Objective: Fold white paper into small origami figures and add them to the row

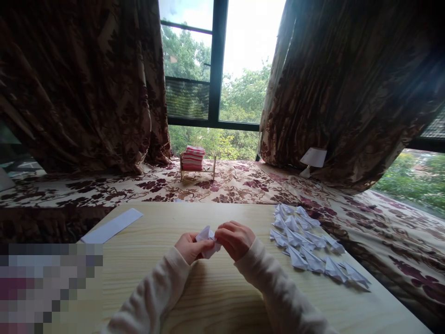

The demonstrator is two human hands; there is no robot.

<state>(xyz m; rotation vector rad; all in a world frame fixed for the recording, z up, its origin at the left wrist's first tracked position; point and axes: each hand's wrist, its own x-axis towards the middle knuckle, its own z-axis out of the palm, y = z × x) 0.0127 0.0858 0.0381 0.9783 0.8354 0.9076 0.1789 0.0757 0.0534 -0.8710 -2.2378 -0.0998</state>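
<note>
A small piece of folded white paper is held up over the middle of the table. My left hand grips it from the left, the thumb laid across its front. From the right, the bent fingers of my right hand are closed at the paper's right edge; the fingertips partly hide what they pinch. To the right lie several folded white paper pieces with pointed ends, spread in rough rows. A stack of white paper strips rests at the table's far left.
The pale wooden table meets a cloth-covered window ledge. On the ledge stand a small rack with folded striped cloths and a white lamp. Patterned curtains flank the window. The lower left corner is pixelated.
</note>
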